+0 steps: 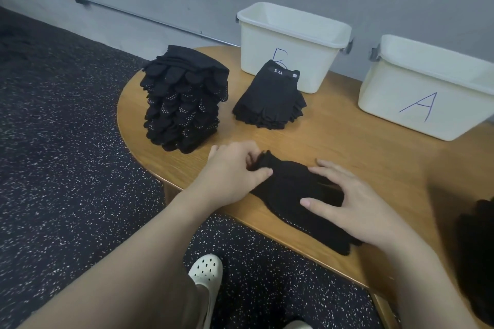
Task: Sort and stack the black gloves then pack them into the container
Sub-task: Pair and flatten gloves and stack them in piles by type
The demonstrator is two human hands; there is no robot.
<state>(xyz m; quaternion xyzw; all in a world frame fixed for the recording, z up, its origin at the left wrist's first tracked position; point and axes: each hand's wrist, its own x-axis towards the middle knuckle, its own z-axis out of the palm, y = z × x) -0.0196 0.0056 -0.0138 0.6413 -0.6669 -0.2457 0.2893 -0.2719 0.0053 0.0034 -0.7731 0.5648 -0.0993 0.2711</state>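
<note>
A black knit glove (291, 189) lies flat on the wooden table (374, 157) near its front edge. My left hand (235, 171) pinches the glove's cuff at its far left end. My right hand (355, 200) rests flat on the glove's finger end, fingers spread. A tall stack of black dotted gloves (184, 99) stands at the table's left. A lower stack of black fingerless gloves (270, 99) labelled 5.11 lies in front of the white container marked B (294, 43). The white container marked A (427, 88) stands at the right.
More black gloves (478, 254) lie heaped at the right edge of the view, blurred. The table's rounded left end overhangs a dark speckled floor (66, 168). A white perforated shoe (205, 272) shows below the table. A grey wall runs behind the containers.
</note>
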